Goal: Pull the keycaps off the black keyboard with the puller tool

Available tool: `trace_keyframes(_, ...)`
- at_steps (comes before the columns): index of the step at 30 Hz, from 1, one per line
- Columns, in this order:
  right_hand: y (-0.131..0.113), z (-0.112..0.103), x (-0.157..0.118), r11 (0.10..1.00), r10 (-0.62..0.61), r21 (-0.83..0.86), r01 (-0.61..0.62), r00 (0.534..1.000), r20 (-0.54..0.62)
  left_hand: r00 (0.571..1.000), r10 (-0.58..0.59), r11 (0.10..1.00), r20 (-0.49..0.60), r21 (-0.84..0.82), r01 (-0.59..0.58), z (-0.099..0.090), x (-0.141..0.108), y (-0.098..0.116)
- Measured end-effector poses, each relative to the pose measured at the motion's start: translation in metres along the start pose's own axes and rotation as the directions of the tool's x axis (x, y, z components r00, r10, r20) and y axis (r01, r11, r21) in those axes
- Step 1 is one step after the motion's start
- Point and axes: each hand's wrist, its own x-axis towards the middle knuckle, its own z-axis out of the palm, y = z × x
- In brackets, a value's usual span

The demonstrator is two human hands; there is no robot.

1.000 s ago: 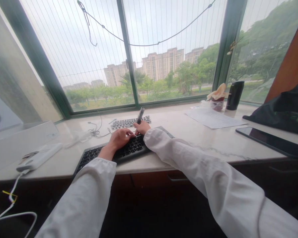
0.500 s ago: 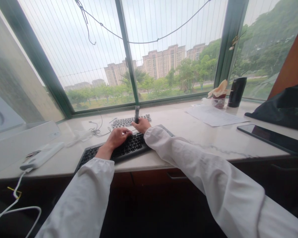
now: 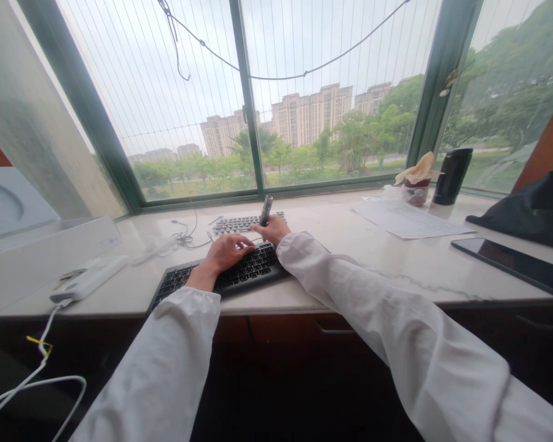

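Observation:
A black keyboard (image 3: 253, 265) lies slanted near the front edge of the counter, its dark key field showing. My left hand (image 3: 225, 253) rests over its middle, thumb and fingers stretched toward the right hand and slightly apart. Beyond the keyboard's far edge, my right hand (image 3: 274, 229) is closed around a dark cylindrical tool (image 3: 266, 210), which sticks up and leans a little to the right. The tool's lower end is hidden by the hand. Just behind sit rows of small light-grey keys (image 3: 233, 224), partly covered by the right hand.
Thin cable (image 3: 187, 238) lies left of the grey keys. A white power strip (image 3: 90, 276) and white box (image 3: 37, 258) are at left. On the right are paper sheets (image 3: 408, 220), a black tumbler (image 3: 452, 177), a phone (image 3: 516, 263) and dark fabric (image 3: 534, 212).
The whole view has shifted slightly, so things appear further right. The tool now leans more to the right, and my left fingers reach out a little more.

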Motion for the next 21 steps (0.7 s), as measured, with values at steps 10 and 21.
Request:
trace_keyframes(10, 0.0051, 0.003, 0.0042, 0.996, 0.012, -0.084, -0.012, 1.0, -0.004, 0.999, 0.024, 0.999, -0.036, 0.022, -0.024, 0.0021, 0.0008, 0.0019)
trace_keyframes(21, 0.0059, 0.004, 0.0029, 0.998, 0.064, 0.009, -0.063, 0.998, -0.024, 0.998, 0.045, 0.999, -0.043, 0.024, -0.044, -0.0006, -0.0027, 0.0059)
